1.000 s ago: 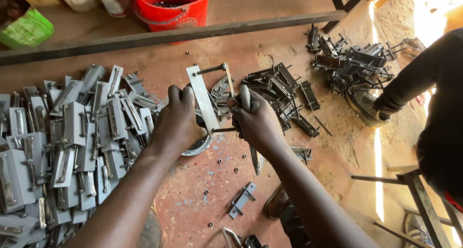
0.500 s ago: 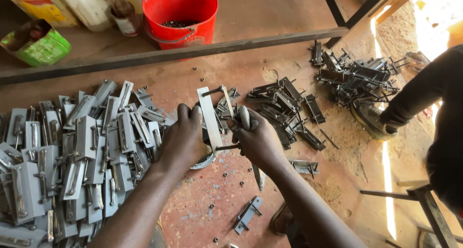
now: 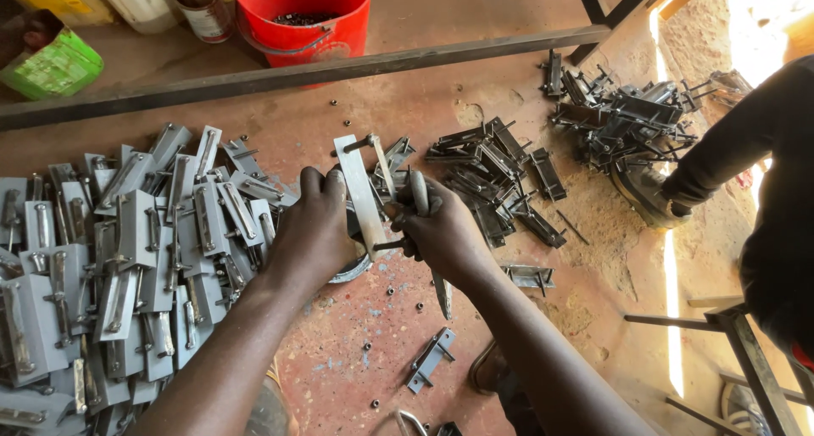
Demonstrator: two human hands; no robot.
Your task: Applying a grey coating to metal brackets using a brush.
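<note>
My left hand (image 3: 318, 228) grips a flat grey metal latch plate (image 3: 358, 190) with a bolt rod along it, held upright over the reddish work surface. My right hand (image 3: 441, 228) is closed around a slim metal tool (image 3: 441, 293) whose tip points down toward me, and it touches the plate's lower end. Under both hands lies a round metal ring (image 3: 352, 271), mostly hidden. A big heap of finished grey latch plates (image 3: 119, 249) lies just left of my left hand.
Dark unfinished latch parts (image 3: 496, 177) lie right of my hands, with another heap (image 3: 623, 118) farther right beside another person's dark sleeve (image 3: 729, 152). A red bucket (image 3: 305, 16) stands behind a steel bar (image 3: 297, 71). A loose latch (image 3: 431, 360) and small nuts lie near me.
Both hands have stayed together on the latch plate, which has tilted slightly. The view has drifted a little, so the bucket and heaps sit lower in the picture.
</note>
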